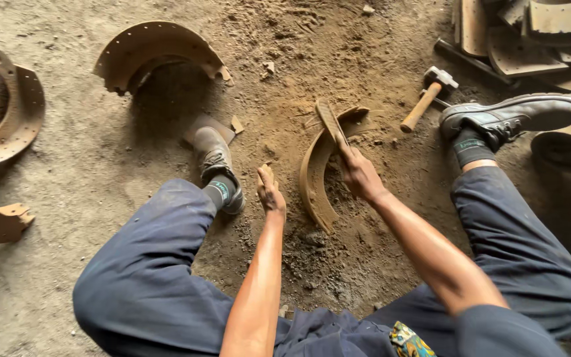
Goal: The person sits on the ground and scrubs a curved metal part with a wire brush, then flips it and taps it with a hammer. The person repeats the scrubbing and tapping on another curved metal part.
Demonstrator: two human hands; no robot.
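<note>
A person sits on a dusty dirt floor with both legs spread, in dark blue trousers and grey shoes. Between the legs a curved, rusty brake shoe stands on its edge in the dirt, its arc opening toward the right. The right hand is closed around a flat brown strip, which sticks up and away from the fist and crosses the upper end of the brake shoe; whether strip and shoe touch there cannot be told. The left hand holds nothing: its fingers are straight and pressed together, the palm turned toward the shoe, and it hovers just beside the shoe's outer curve without touching it. The left shoe is planted near that hand, with a small flat scrap just beyond its toe. A hammer with a wooden handle lies in the dirt, beside the right shoe. Another brake shoe lies arched at the top of the view, 2 more lie at the left edge, and a pile of similar parts fills the top right corner.
</note>
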